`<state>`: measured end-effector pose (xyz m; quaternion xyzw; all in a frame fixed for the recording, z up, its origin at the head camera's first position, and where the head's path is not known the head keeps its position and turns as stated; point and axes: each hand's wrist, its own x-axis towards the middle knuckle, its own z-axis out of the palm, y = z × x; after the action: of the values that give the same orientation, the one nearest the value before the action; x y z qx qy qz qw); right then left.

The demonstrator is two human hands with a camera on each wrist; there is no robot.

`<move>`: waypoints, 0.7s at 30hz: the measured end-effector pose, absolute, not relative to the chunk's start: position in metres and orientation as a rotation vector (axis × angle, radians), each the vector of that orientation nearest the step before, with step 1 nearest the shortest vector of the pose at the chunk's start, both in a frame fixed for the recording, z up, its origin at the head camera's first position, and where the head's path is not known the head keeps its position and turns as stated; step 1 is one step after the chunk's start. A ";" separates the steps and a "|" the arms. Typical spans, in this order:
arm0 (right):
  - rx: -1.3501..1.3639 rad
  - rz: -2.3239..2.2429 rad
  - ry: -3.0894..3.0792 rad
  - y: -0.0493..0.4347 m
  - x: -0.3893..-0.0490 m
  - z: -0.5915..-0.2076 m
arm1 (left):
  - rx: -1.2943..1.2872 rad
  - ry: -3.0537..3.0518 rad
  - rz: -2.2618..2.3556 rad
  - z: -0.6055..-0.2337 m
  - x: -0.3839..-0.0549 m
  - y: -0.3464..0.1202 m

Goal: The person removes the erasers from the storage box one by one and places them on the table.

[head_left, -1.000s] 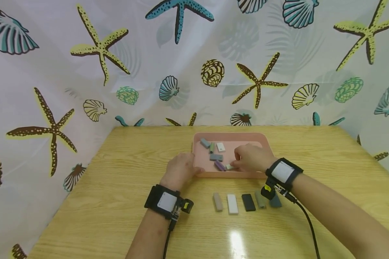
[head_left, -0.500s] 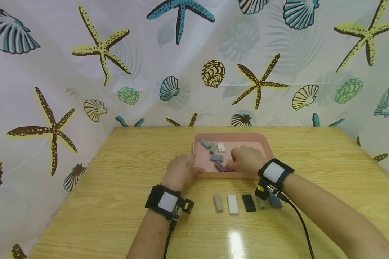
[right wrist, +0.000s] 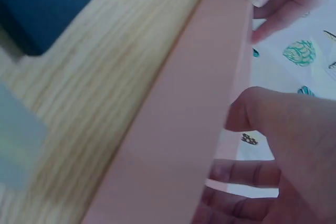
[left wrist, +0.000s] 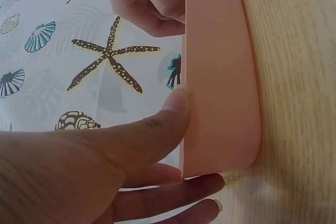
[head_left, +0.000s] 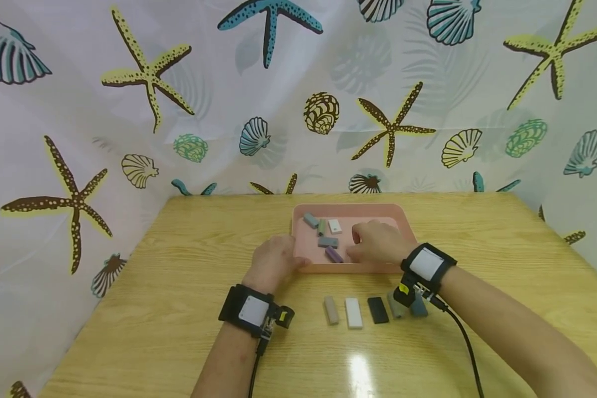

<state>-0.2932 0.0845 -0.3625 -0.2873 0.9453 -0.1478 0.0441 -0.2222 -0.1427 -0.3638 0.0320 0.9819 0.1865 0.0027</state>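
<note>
In the head view a shallow pink tray (head_left: 348, 268) stands on the table with several small blocks inside. My left hand (head_left: 272, 258) grips its near left corner; in the left wrist view the thumb (left wrist: 176, 103) lies on the rim and the other fingers go round the side. My right hand (head_left: 378, 243) reaches into the tray's near right part, fingers bent downward. The tray wall (right wrist: 178, 108) hides its fingertips in the right wrist view, so what they hold does not show. Beside those fingertips lies a purple block (head_left: 334, 255).
Grey-blue (head_left: 328, 242), green (head_left: 321, 227) and white blocks (head_left: 335, 226) lie farther back in the tray. In front of it stands a row: beige (head_left: 330, 310), white (head_left: 354, 313), black (head_left: 378, 310), grey-green (head_left: 395, 305) and dark blue blocks (head_left: 418, 307).
My right hand has shifted slightly left towards the purple block, and the pale block seen under its fingertips a second ago is out of sight. The left hand stays on the tray corner.
</note>
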 end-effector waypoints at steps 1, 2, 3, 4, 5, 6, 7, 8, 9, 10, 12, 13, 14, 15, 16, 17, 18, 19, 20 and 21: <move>-0.883 -0.455 2.894 0.086 -0.293 -0.361 | 0.099 3.081 0.586 -0.363 -0.222 -0.143; -0.890 -0.454 2.903 0.087 -0.293 -0.359 | 0.099 3.082 0.586 -0.363 -0.222 -0.143; -0.903 -0.450 2.916 0.089 -0.292 -0.357 | 0.102 3.085 0.588 -0.362 -0.222 -0.143; -0.920 -0.445 2.929 0.090 -0.292 -0.356 | 0.101 3.084 0.590 -0.362 -0.222 -0.143; -0.940 -0.443 2.942 0.092 -0.291 -0.355 | 0.100 3.081 0.594 -0.362 -0.222 -0.143; -0.955 -0.456 2.949 0.093 -0.291 -0.353 | 0.098 3.081 0.593 -0.362 -0.221 -0.143; -0.966 -0.472 2.952 0.095 -0.290 -0.352 | 0.098 3.080 0.592 -0.362 -0.221 -0.143; -0.973 -0.488 2.956 0.097 -0.289 -0.351 | 0.098 3.080 0.590 -0.362 -0.220 -0.143; -0.979 -0.507 2.956 0.098 -0.288 -0.350 | 0.097 3.079 0.590 -0.362 -0.220 -0.143; -0.981 -0.526 2.952 0.100 -0.286 -0.348 | 0.096 3.080 0.589 -0.362 -0.220 -0.143; -0.985 -0.561 2.946 0.103 -0.284 -0.345 | 0.097 3.087 0.585 -0.362 -0.219 -0.143; -0.993 -0.560 2.950 0.105 -0.282 -0.343 | 0.099 3.090 0.586 -0.362 -0.220 -0.143; -0.997 -0.550 2.959 0.107 -0.281 -0.341 | 0.100 3.093 0.589 -0.362 -0.220 -0.143; -0.996 -0.538 2.963 0.108 -0.279 -0.340 | 0.102 3.095 0.592 -0.362 -0.220 -0.143; -0.997 -0.528 2.961 0.110 -0.278 -0.338 | 0.103 3.097 0.594 -0.362 -0.220 -0.143; -1.005 -0.514 2.962 0.111 -0.276 -0.336 | 0.103 3.097 0.596 -0.362 -0.220 -0.143; -1.009 -0.495 2.962 0.113 -0.274 -0.335 | 0.104 3.098 0.596 -0.362 -0.220 -0.143; -1.019 -0.483 2.960 0.115 -0.272 -0.333 | 0.104 3.098 0.599 -0.362 -0.220 -0.143; -1.027 -0.465 2.959 0.117 -0.270 -0.332 | 0.104 3.097 0.600 -0.363 -0.221 -0.142; -1.040 -0.451 2.956 0.119 -0.267 -0.332 | 0.104 3.097 0.599 -0.363 -0.221 -0.142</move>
<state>-0.2674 0.1191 -0.3315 -0.3283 0.9337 -0.1424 -0.0122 -0.2208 -0.1422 -0.3627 0.0329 0.9812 0.1899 -0.0072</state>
